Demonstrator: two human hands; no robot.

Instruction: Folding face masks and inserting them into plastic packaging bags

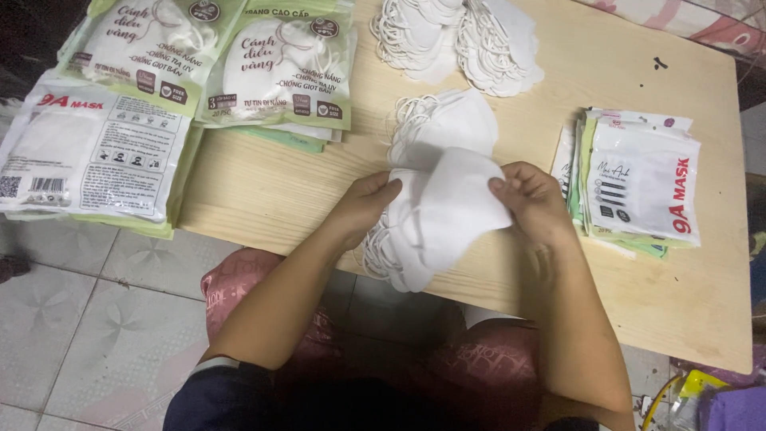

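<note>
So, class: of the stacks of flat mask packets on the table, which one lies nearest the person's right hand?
The packet stack at the table's right side, just beyond the right hand; the others lie far left.

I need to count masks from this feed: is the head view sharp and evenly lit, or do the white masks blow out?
Head view: light is uneven, bright on the wooden table, dim over the floor and lap below. The white masks held by the left hand and right hand are nearly washed out, so single layers merge. The glossy packets show mild glare. Edges look slightly soft.
</note>
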